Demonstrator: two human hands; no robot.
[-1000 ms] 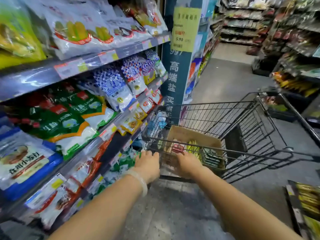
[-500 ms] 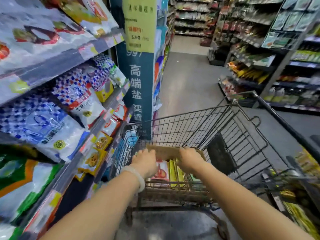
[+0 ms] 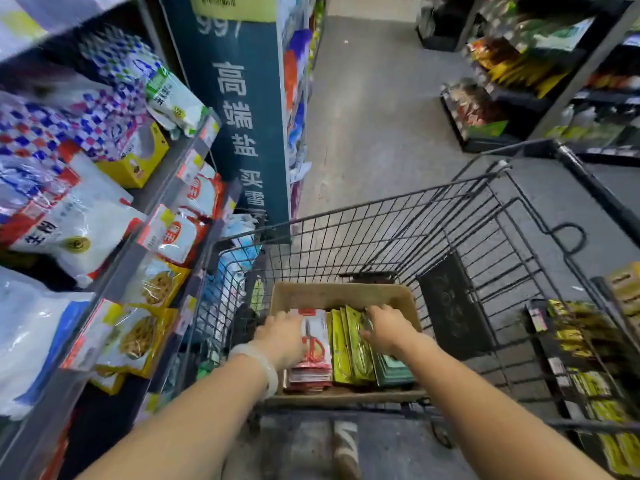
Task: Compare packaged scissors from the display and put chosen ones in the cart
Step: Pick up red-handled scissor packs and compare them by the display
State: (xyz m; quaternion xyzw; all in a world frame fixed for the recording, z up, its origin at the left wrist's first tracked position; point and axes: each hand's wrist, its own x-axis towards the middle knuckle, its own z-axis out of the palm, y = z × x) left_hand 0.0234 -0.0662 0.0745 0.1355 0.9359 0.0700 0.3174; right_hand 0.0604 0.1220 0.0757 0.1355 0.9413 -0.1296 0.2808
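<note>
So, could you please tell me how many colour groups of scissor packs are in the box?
3: red-and-white packs on the left, yellow-green packs in the middle, dark green packs on the right; others may be hidden beneath.

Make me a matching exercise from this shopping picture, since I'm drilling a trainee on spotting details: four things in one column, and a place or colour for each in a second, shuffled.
Things:
1. red-handled scissors in white card packs
2. yellow-green flat packs
3. brown cardboard box
4. pale bangle

Places or colours:
A. on the left wrist
B. inside the black wire cart
C. under the left hand
D. middle stack, beside the right hand

Pairs: 1-C, 2-D, 3-B, 4-A
</note>
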